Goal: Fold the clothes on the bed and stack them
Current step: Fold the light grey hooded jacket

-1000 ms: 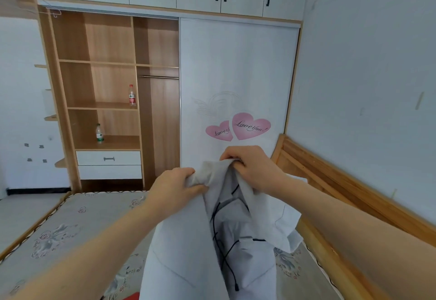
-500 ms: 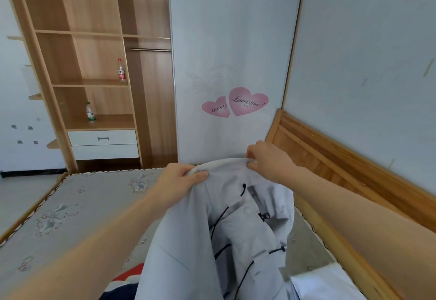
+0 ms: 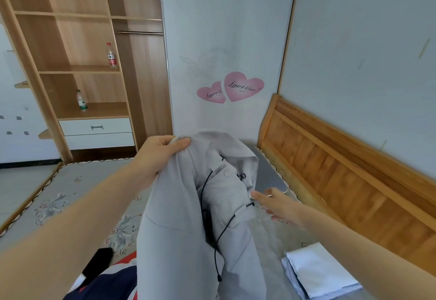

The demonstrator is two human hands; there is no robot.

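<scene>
We see the left hand (image 3: 162, 151) gripping the top edge of a grey jacket (image 3: 200, 217), which hangs above the bed (image 3: 70, 196); the right hand (image 3: 278, 205) is spread open beside it. A folded white garment (image 3: 320, 273) lies near the wooden headboard (image 3: 342, 170). Two bottles (image 3: 111, 55) stand on wardrobe (image 3: 77, 40) shelves.

patterned mattress (image 3: 70, 196) with folded white garment (image 3: 320, 273), navy-red clothes (image 3: 113, 283)
</scene>
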